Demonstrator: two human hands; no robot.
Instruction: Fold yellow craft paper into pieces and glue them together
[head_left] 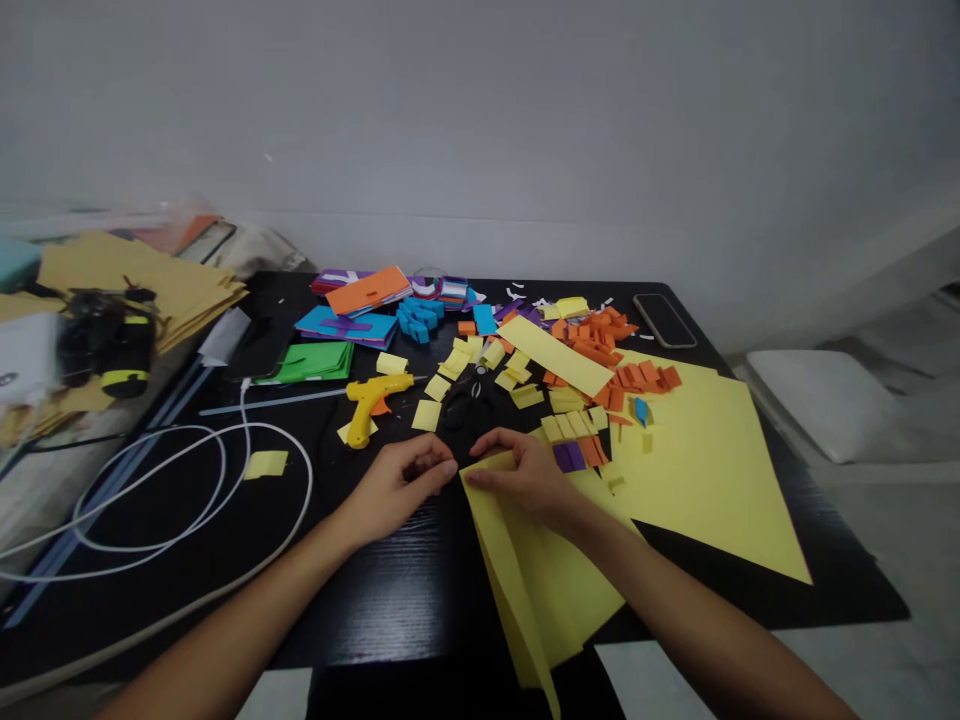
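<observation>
My right hand [529, 475] pinches the upper corner of a folded yellow paper sheet [517, 570] between thumb and fingers. The sheet hangs partly over the near table edge. Just left of that corner is my left hand [401, 485], fingers curled and thumb against the index finger; whatever may be between them is too small to make out. Beyond both hands lie black-handled scissors [469, 405], with small folded yellow paper pieces [454, 362] around them. A yellow glue gun [367, 405] rests on its side past my left hand.
Large yellow sheets [712, 470] cover the right side of the black table. Orange folded pieces [600, 335] and a phone [664, 320] lie behind. Green [311, 362] and blue paper packs [349, 326] sit back left. A white cable [225, 430] loops across the left.
</observation>
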